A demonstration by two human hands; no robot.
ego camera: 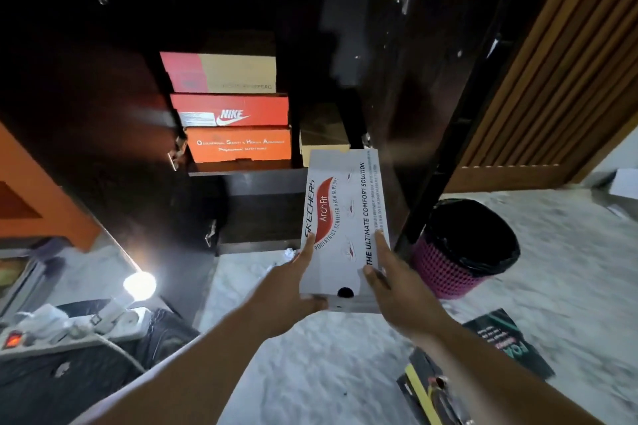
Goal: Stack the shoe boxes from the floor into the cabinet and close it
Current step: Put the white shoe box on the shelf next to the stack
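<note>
Already three boxes sit stacked at the left end of the cabinet shelf (241, 172): an orange safety-shoe box (238, 145) at the bottom, a red Nike box (230, 110) on it, and a red-and-tan box (221, 72) on top. A small tan box (322, 131) stands just beside that stack, toward the right end of the shelf. The white Skechers box (345, 217) is in the air in front of the shelf's front edge, lengthwise toward the cabinet, its far end close to the tan box. The left hand (293, 286) clasps its near left side with fingers spread along the lid, and the right hand (393, 283) presses its right side the same way; both are closed on the box. It probably belongs on top of the tan box or beside it. A dark box (431, 390) lies on the floor at the lower right, possibly still to go in. The dark cabinet door (397, 114) stands open, so closing remains undone.
</note>
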